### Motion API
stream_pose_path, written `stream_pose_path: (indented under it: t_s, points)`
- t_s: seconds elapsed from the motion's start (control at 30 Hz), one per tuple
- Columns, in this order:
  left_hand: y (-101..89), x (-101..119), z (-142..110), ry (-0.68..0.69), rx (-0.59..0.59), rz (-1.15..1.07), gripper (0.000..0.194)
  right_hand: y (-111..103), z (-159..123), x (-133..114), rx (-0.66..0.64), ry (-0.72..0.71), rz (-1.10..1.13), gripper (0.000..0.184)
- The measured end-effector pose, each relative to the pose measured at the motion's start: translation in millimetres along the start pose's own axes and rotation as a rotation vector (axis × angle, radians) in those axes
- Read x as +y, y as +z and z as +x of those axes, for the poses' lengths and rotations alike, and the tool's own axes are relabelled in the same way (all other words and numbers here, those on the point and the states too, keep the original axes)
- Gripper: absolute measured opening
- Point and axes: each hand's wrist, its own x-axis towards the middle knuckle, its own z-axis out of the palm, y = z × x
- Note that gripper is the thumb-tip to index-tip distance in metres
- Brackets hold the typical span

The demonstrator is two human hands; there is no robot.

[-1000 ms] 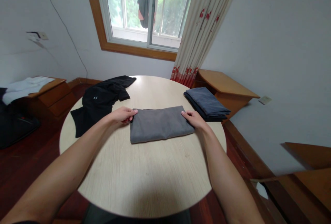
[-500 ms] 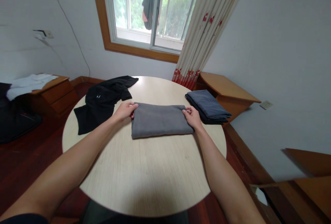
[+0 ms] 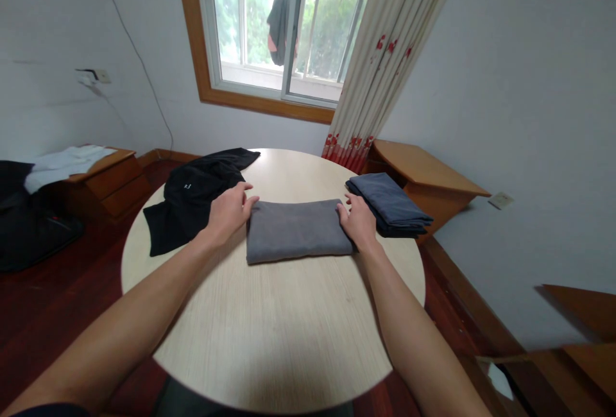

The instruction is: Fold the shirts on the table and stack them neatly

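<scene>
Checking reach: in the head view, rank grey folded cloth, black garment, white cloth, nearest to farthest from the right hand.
1. Grey folded cloth, at the right hand.
2. Black garment, left on the table.
3. White cloth, farthest left.

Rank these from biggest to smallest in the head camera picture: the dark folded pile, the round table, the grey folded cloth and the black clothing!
1. Round table
2. Black clothing and grey folded cloth: too alike to rank
3. Dark folded pile
</scene>
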Motion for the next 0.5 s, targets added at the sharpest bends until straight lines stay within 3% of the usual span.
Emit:
stream_pose_path:
  t_s: [0.07, 0.17, 0.3, 0.5]
  points:
    - [7.1, 25, -17, 0.217, -0.045, 0.042, 0.036, 0, -9, -20, -0.049, -0.168, 0.025, 0.044]
    - [34.4, 48, -41, 0.467, -0.303, 0.094, 0.046, 9, -25, -49, -0.276, -0.421, 0.070, 0.045]
    - [64.0, 42, -50, 0.416, -0.443, 0.229, 0.061, 26, -35, -60, -0.494, -0.424, -0.005, 0.049]
    - [60.6, 25, -33, 0.233, -0.491, 0.307, 0.074, 32, -20, -41, -0.536, -0.296, -0.069, 0.056]
